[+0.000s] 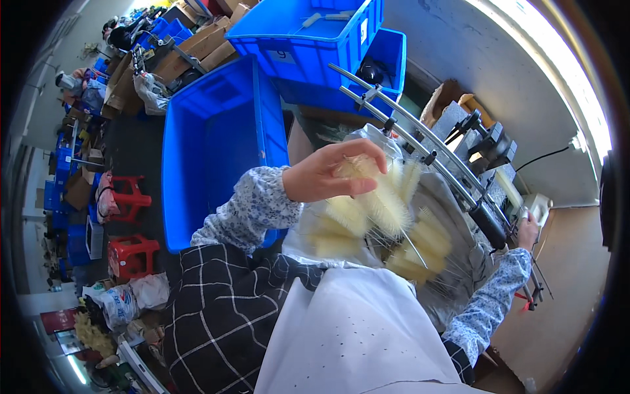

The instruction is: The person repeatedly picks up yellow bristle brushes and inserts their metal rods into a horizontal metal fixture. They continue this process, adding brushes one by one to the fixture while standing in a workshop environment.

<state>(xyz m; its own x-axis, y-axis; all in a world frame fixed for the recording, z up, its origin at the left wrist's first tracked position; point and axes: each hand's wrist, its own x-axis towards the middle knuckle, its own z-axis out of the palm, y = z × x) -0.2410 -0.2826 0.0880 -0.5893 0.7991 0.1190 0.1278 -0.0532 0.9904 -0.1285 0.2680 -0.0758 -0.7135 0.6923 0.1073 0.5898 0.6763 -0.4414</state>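
My left hand (331, 174) is closed round the top of a cream bristle brush (384, 203), whose thin wire stem points down to the right. Below it, several more cream brushes (426, 240) with wire stems lie heaped on a grey plastic sheet (466, 262) by my lap. My right hand (527, 231) reaches out to the far right, fingers closed at the lower end of a pale, narrow brush (509, 187). That brush lies against a metal-rod rig (453, 174), beside an off-white housing (539, 207). The exact grip of the right fingers is too small to make out.
A large blue bin (210, 141) stands to my left. Behind it, another blue crate (295, 56) holds a few pale brushes. Red stools (131, 256), bags (128, 302) and cardboard boxes (203, 46) line the left side. A wall (485, 56) bounds the right.
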